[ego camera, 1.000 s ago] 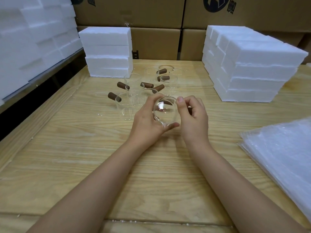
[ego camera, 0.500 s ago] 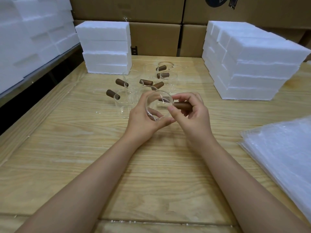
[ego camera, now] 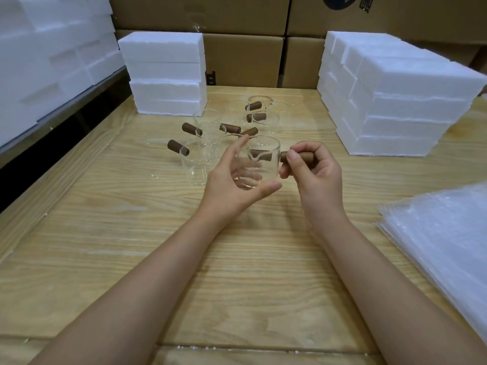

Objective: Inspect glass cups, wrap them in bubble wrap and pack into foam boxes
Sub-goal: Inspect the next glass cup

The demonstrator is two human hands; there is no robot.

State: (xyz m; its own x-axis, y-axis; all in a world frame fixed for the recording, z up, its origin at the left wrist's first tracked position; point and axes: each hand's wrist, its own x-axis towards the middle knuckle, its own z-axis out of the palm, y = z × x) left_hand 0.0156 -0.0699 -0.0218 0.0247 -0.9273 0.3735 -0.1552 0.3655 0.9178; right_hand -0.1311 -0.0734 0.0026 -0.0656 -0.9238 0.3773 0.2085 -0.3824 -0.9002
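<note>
A clear glass cup [ego camera: 263, 159] with a brown wooden handle is held upright above the table's middle. My right hand [ego camera: 313, 175] grips that handle, fingers curled round it. My left hand [ego camera: 232, 180] cups the glass body, thumb under its base and fingers spread round its far side. Behind it several more glass cups [ego camera: 205, 143] with brown handles stand on the table. A stack of bubble wrap sheets [ego camera: 445, 246] lies at the right edge. White foam boxes are stacked at the back left [ego camera: 166, 75] and at the right [ego camera: 395, 101].
The wooden table [ego camera: 131, 246] has bare boards in front of my arms. More foam pieces [ego camera: 47, 56] sit on a shelf at the left. Cardboard cartons [ego camera: 237, 48] line the back wall.
The cup has turned from base-toward-me to upright. My right hand shifted from the rim to the wooden handle, and my left hand's fingers loosened round the body.
</note>
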